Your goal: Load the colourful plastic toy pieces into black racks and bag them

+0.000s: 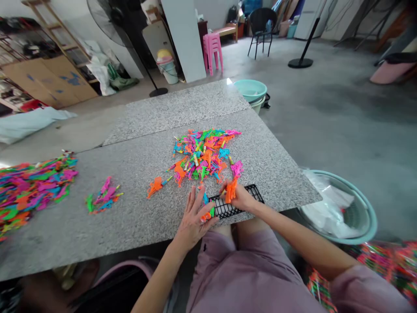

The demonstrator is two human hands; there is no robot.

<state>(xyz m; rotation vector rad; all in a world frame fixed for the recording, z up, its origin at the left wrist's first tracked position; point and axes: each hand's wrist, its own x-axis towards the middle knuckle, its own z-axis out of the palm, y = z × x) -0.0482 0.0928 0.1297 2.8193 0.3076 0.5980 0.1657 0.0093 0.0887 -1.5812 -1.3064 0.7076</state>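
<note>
My right hand (240, 198) is closed around an orange plastic toy piece (231, 190), above a black plastic grid tray (256, 192) at the table's near edge. At the tray's left end, my left hand (194, 215) has its fingers stretched and apart. Beside its thumb and fingertips are orange pieces (206, 217) and a green piece (212, 211); whether the fingers press on them is unclear. Just beyond my hands lies a loose pile of small, bright plastic toy pieces (203, 152). A single orange piece (154, 187) lies left of the pile.
The grey speckled table (130, 213) also bears a small cluster of pieces (104, 196) and a large heap (32, 187) on the left. To the right stands a green basket (365, 213) with clear plastic bags. Bagged colourful pieces (379, 261) are at lower right.
</note>
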